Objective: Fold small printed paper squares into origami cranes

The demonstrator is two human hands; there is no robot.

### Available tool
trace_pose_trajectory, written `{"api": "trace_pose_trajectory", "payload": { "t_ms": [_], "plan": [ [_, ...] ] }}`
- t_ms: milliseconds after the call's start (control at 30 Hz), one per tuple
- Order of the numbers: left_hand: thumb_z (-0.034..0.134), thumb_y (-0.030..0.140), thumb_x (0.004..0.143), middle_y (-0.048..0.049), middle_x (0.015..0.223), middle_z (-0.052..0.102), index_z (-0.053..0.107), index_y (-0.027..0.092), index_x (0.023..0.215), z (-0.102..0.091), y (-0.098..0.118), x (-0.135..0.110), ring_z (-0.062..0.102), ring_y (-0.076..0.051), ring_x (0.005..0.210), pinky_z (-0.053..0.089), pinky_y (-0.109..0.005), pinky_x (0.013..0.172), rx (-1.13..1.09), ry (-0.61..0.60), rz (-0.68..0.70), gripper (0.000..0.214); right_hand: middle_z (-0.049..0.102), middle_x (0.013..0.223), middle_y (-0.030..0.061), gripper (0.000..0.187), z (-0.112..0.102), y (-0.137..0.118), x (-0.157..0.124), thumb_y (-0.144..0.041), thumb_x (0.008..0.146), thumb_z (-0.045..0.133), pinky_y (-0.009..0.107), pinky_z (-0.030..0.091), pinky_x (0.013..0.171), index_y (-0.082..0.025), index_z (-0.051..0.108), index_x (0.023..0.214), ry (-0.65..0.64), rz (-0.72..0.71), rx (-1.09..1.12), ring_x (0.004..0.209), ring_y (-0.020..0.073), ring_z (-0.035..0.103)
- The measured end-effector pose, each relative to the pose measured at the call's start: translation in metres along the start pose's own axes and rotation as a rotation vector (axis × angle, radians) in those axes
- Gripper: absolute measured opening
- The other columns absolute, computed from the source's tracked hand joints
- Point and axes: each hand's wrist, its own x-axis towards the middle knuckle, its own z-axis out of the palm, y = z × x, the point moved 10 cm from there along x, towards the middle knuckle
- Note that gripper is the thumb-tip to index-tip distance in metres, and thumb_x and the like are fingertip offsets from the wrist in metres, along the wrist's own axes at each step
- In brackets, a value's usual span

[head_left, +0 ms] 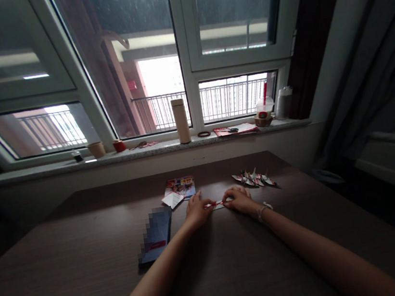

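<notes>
Both hands are down on the table [91, 278], close together, w/ a small paper piece [219, 204] btwn them. The left hand [195, 211] is curled, its fingertips nipping the paper's left end. The right hand [240, 199] is curled the same way on the right end, w/ a pale bracelet [263, 208] at that wrist. The paper is white w/ a red streak. It lies flat on the wood at approx mid-width, nearer the far edge than the near one. It's too small to tell how many folds it has.

I'd judge the step to be a fold getting pressed or lined up, w/ each hand pinning one end. The next move calls for holding the edges matched while the fingertips run firmly along the crease. A piece this small slips easily, esp. if one end lets go first.

Toward the far right corner sits a cluster of folded paper cranes [254, 179], near the right hand but not touching it. Left of the hands, by the far edge, lies a colourful booklet [181, 187] w/ a white folded scrap [172, 199] overlapping its near corner. A dark flat item [156, 236] lies just beside the left forearm.

Beyond the table's far edge is the windowsill [147, 150], w/ a tall pale tumbler [181, 121], a drink cup w/ straw [264, 109] and a small brown cup [96, 149].
</notes>
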Motion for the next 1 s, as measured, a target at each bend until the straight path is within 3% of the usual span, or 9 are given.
{"api": "trace_pose_trajectory", "payload": {
  "t_ms": [200, 400, 567, 833, 1000],
  "plan": [
    [0.060, 0.034, 0.086, -0.0022, 0.150, 0.043, 0.074, 0.032, 0.108, -0.003, 0.008, -0.005, 0.032, -0.030, 0.142, 0.026, -0.043, 0.116, 0.016, 0.032, -0.001, 0.026, 0.061, 0.121, -0.0001, 0.020, 0.002, 0.001, -0.001, -0.027, 0.075, 0.064, 0.044, 0.016, 0.108, -0.033, 0.076, 0.089, -0.014, -0.017, 0.019, 0.124, 0.0252, 0.042],
    [0.066, 0.045, 0.082, -0.0048, 0.147, 0.047, 0.076, 0.030, 0.098, -0.008, 0.013, -0.008, 0.038, -0.030, 0.138, 0.030, -0.041, 0.113, 0.022, 0.129, 0.020, 0.024, 0.061, 0.118, 0.0013, 0.020, -0.003, -0.004, -0.005, -0.046, 0.075, 0.069, 0.046, 0.015, 0.109, -0.030, 0.075, 0.085, 0.042, -0.023, 0.007, 0.122, 0.0264, 0.043],
    [0.068, 0.051, 0.079, -0.0054, 0.144, 0.049, 0.076, 0.029, 0.096, -0.007, 0.014, -0.007, 0.040, -0.030, 0.136, 0.031, -0.042, 0.112, 0.025, 0.161, 0.029, 0.029, 0.060, 0.117, 0.0018, 0.024, -0.005, -0.009, -0.008, -0.051, 0.073, 0.072, 0.048, 0.014, 0.110, -0.030, 0.075, 0.083, 0.062, -0.012, 0.000, 0.121, 0.0267, 0.043],
    [0.070, 0.043, 0.079, -0.0032, 0.146, 0.046, 0.074, 0.031, 0.098, -0.004, 0.011, -0.004, 0.038, -0.030, 0.136, 0.031, -0.044, 0.112, 0.014, 0.111, 0.003, 0.023, 0.059, 0.119, 0.0022, 0.017, 0.000, -0.004, -0.003, -0.037, 0.069, 0.075, 0.049, 0.008, 0.112, -0.028, 0.074, 0.083, 0.041, 0.061, 0.045, 0.126, 0.0273, 0.039],
    [0.068, 0.038, 0.080, -0.0028, 0.150, 0.042, 0.073, 0.030, 0.102, -0.003, 0.009, -0.003, 0.035, -0.031, 0.138, 0.030, -0.045, 0.112, 0.006, 0.047, -0.006, 0.024, 0.063, 0.116, 0.0010, 0.020, -0.001, 0.001, -0.002, -0.028, 0.067, 0.074, 0.042, 0.014, 0.110, -0.028, 0.075, 0.087, 0.049, 0.095, 0.062, 0.126, 0.0265, 0.040]
  ]
}}
